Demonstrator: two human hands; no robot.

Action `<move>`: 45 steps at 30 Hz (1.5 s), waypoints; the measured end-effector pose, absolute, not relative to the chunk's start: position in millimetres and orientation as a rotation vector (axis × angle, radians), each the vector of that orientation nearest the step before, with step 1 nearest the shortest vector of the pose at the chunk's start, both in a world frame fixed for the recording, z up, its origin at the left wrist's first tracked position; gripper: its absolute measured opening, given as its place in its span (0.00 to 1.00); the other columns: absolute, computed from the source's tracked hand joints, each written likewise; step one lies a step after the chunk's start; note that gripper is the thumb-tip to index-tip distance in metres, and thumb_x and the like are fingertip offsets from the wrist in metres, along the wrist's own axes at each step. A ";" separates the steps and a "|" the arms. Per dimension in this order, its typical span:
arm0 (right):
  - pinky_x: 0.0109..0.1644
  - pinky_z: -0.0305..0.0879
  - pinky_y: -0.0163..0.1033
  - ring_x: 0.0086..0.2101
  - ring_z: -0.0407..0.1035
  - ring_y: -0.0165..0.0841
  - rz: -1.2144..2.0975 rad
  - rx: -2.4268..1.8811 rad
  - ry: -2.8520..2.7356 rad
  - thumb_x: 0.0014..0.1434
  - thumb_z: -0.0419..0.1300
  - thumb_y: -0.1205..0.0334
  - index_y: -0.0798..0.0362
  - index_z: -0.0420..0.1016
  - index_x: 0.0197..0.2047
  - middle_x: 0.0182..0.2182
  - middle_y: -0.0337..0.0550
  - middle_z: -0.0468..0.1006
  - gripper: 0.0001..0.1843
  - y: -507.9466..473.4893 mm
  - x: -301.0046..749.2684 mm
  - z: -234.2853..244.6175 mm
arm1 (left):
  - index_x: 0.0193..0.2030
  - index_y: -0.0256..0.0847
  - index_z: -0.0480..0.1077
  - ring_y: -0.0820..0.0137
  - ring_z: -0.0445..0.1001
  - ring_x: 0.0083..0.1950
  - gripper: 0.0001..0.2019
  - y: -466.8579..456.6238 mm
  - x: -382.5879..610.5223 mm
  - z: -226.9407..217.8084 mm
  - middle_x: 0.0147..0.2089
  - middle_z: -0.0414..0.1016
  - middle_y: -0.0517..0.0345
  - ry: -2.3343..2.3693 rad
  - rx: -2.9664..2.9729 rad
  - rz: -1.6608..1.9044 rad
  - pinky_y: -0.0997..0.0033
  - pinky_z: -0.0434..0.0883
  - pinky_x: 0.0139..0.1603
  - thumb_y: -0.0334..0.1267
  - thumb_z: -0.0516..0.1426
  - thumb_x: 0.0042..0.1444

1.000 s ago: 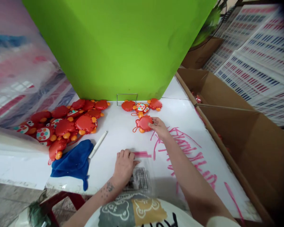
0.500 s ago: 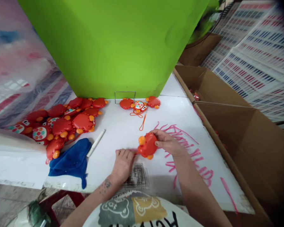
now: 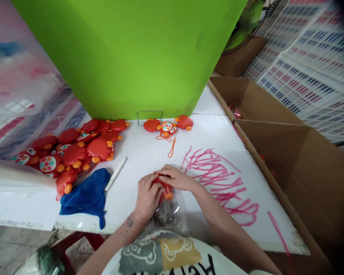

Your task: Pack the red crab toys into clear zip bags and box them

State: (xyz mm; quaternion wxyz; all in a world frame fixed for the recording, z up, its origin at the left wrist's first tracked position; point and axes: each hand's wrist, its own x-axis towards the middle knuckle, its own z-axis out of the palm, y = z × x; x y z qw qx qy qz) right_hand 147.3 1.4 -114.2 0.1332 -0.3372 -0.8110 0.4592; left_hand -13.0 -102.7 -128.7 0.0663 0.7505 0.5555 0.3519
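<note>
A red plastic toy (image 3: 166, 188) with orange knobs lies under both my hands near the front of the table, partly hidden by the fingers. It sits at or inside a clear plastic bag (image 3: 168, 214) with black print. From the left, my left hand (image 3: 147, 194) closes its fingers on the bag's upper part, thumb against the toy. My right hand (image 3: 174, 178) reaches over from the right with bent fingers gripping the toy's top. Whether the toy is fully within the bag I cannot tell.
Similar red toys (image 3: 74, 152) are heaped at the left, beside a blue cloth (image 3: 87, 196) and a white pen (image 3: 116, 173). More toys (image 3: 167, 128) lie before the green panel (image 3: 132, 57), near an orange strap (image 3: 172, 148). Cardboard boxes (image 3: 298, 160) stand at the right.
My right hand has brought the red toy left and down to my left hand and the printed bag. Both hands now meet over it.
</note>
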 end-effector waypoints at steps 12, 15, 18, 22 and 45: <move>0.44 0.64 0.40 0.39 0.72 0.36 1.098 -1.375 -2.290 0.61 0.47 0.68 0.53 0.65 0.58 0.41 0.46 0.79 0.22 -28.6 162.2 -108.1 | 0.32 0.40 0.68 0.60 0.62 0.59 0.02 -94.3 -30.6 -105.0 0.56 0.68 0.50 1.530 1.918 0.770 0.55 0.64 0.57 0.33 0.57 0.56; 0.39 0.64 0.38 0.32 0.70 0.33 1.025 -1.408 -2.155 0.61 0.46 0.68 0.51 0.64 0.59 0.34 0.42 0.77 0.23 -39.8 154.2 -111.3 | 0.32 0.40 0.67 0.63 0.68 0.50 0.03 -95.0 -31.4 -95.8 0.47 0.72 0.52 1.537 1.862 0.677 0.60 0.67 0.51 0.32 0.56 0.56; 0.35 0.63 0.36 0.28 0.67 0.31 0.985 -1.388 -1.997 0.62 0.46 0.66 0.52 0.63 0.59 0.29 0.39 0.74 0.22 -46.8 148.0 -110.0 | 0.32 0.41 0.66 0.65 0.69 0.38 0.04 -95.7 -27.3 -88.4 0.33 0.72 0.55 1.542 1.781 0.601 0.62 0.68 0.42 0.33 0.52 0.59; 0.35 0.64 0.35 0.27 0.67 0.29 1.001 -1.308 -1.818 0.64 0.46 0.64 0.51 0.63 0.59 0.30 0.38 0.72 0.21 -50.6 145.1 -106.2 | 0.41 0.41 0.68 0.59 0.66 0.53 0.06 -96.1 -27.0 -88.5 0.48 0.71 0.49 1.604 1.725 0.889 0.54 0.64 0.55 0.38 0.55 0.57; 0.48 0.66 0.46 0.40 0.67 0.38 0.271 -0.923 -2.300 0.63 0.49 0.71 0.51 0.65 0.58 0.38 0.46 0.77 0.22 -47.8 110.8 -72.7 | 0.48 0.38 0.66 0.66 0.74 0.38 0.13 -89.3 -27.4 -84.0 0.41 0.77 0.50 1.484 1.529 0.795 0.69 0.68 0.39 0.35 0.46 0.61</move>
